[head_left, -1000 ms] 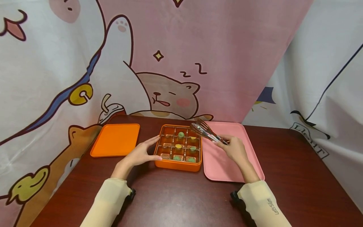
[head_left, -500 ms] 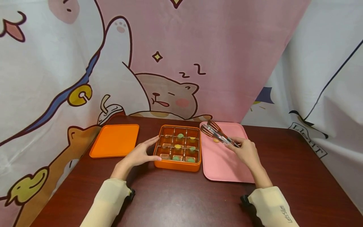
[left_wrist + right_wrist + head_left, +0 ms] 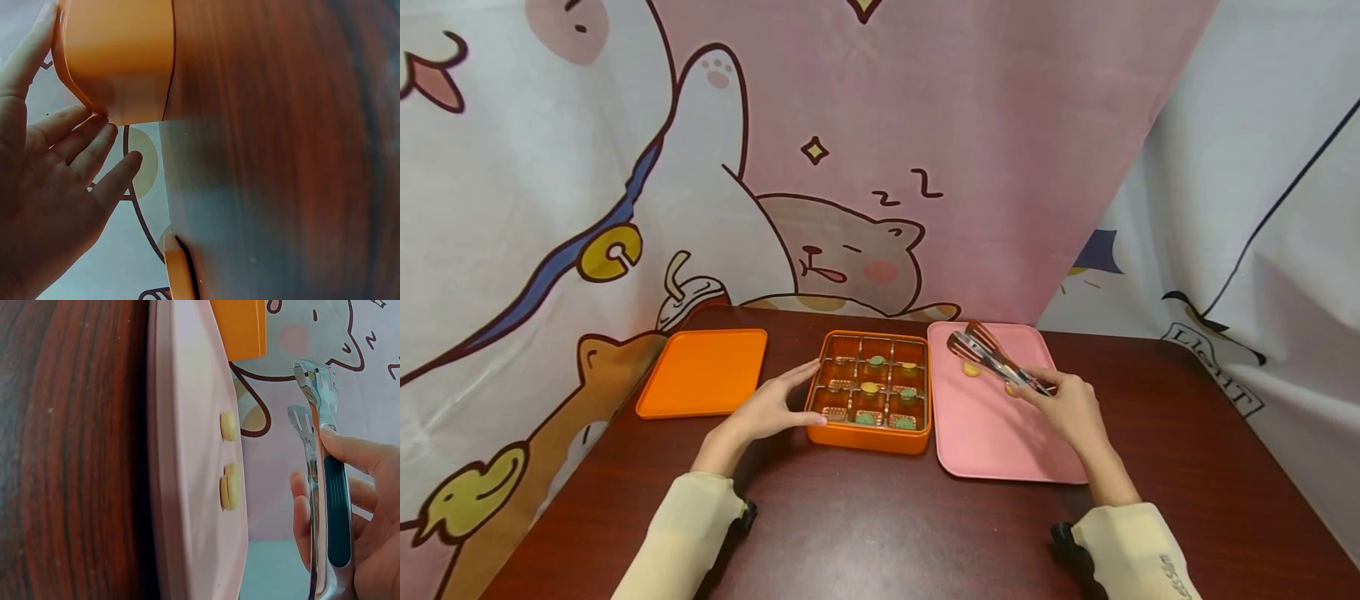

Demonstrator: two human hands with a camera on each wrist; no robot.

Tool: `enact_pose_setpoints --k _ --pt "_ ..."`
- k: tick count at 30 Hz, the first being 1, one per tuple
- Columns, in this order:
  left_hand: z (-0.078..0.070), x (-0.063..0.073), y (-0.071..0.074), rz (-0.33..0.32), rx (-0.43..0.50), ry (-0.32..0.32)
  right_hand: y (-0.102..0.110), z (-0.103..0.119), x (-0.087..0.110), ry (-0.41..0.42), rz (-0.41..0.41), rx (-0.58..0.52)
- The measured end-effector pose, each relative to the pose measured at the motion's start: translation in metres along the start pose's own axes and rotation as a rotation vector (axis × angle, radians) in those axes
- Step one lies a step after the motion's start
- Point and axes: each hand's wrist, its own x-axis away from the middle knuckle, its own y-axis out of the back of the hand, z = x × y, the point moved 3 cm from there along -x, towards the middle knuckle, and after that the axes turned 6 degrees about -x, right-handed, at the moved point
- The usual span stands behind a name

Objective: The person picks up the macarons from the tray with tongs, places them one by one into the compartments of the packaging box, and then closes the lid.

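My left hand rests against the near-left corner of an orange box, thumb and fingers spread; the left wrist view shows the fingers extended at its wall. A clear divider splits the box into compartments, with small green and yellow round pieces in the middle and right columns. Metal tongs are gripped in my right hand above a pink tray. In the right wrist view their tips stand apart with nothing seen between them. On the tray lie yellow macaron-like pieces, one partly hidden by the tongs in the head view.
An orange lid-like tray lies at the left of the dark wooden table. A printed cartoon curtain hangs directly behind the table and along its sides. The pink tray sits close against the right side of the box.
My right hand has moved right with the tongs, from the box's right edge to over the pink tray. Yellow pieces there have come into view. The left hand stays in place.
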Motion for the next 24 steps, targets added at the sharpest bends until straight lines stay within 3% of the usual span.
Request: enact_pose_setpoints --k 24 --pt "0.001 0.000 0.000 -0.003 0.000 0.002 -0.005 -0.031 0.005 -0.064 0.020 0.041"
